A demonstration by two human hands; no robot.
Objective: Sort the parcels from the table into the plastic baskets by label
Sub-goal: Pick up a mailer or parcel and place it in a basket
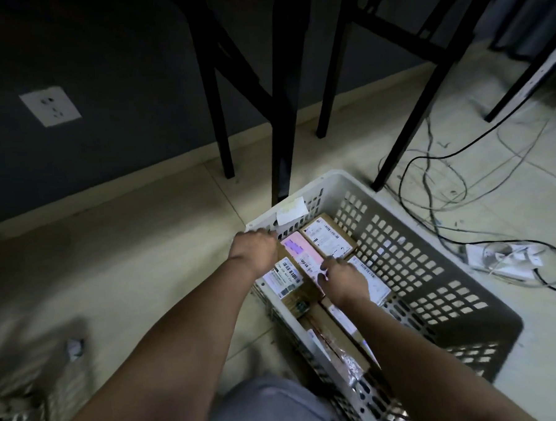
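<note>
**Basket part-filled, sorting under way**

Settling pink-labelled parcel [301,257] among several boxed parcels inside white basket [413,242]. Left hand [254,248] gripping its far edge; right hand [343,279] pinching its near edge. Table parcels out of view; remainder unknown.

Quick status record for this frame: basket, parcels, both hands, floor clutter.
basket: white plastic basket on the tiled floor, beside black table legs
parcels: several labelled boxes inside; pink-labelled parcel lies between the hands
left hand: left hand at the basket's far left rim, on the pink-labelled parcel's end
right hand: right hand on the parcel's near end
floor clutter: cables, power strip
</note>
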